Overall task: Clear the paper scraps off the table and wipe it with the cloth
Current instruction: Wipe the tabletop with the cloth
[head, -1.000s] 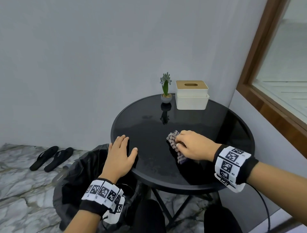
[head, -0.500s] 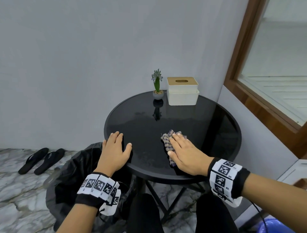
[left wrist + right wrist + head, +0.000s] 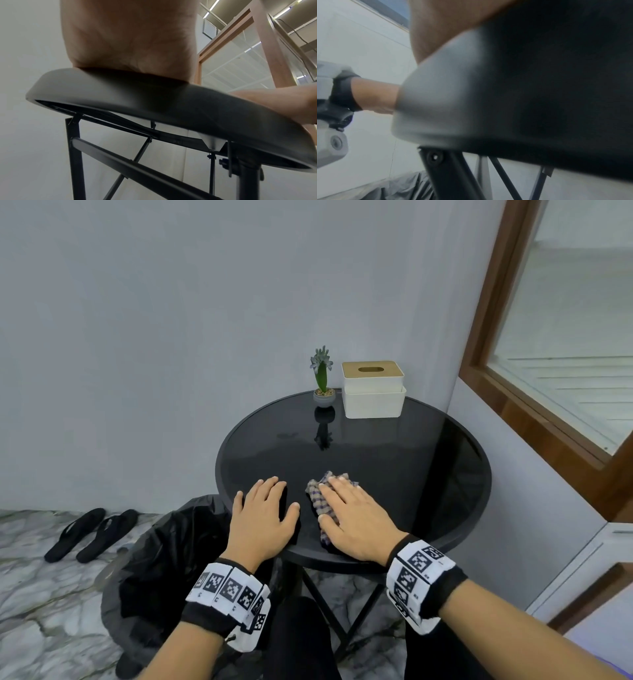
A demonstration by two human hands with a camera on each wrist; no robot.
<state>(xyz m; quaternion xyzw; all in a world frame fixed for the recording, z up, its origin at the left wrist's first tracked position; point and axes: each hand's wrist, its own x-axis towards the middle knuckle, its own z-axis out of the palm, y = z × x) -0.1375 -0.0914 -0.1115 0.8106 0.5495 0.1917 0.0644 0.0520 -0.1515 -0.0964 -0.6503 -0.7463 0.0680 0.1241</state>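
Note:
My right hand (image 3: 349,508) lies flat with straight fingers on a crumpled checked cloth (image 3: 317,494), pressing it onto the round black glass table (image 3: 394,460) near its front edge. Just to the left, my left hand (image 3: 263,505) rests palm down and open on the tabletop at the rim. I see no paper scraps on the table. The left wrist view has my palm (image 3: 130,37) on the table rim (image 3: 154,97), with the right hand (image 3: 283,101) beside it. The right wrist view is blurred, filled by the rim (image 3: 505,94).
A small potted plant (image 3: 323,395) and a white tissue box (image 3: 373,390) stand at the table's far edge by the wall. A black bin bag (image 3: 164,559) gapes below the left rim. Black slippers (image 3: 90,529) lie on the marble floor. A wood-framed window (image 3: 548,422) is on the right.
My right hand went from curled fingers on the cloth to a flat palm and slid the cloth left, closer to my left hand. The left hand stayed at the rim.

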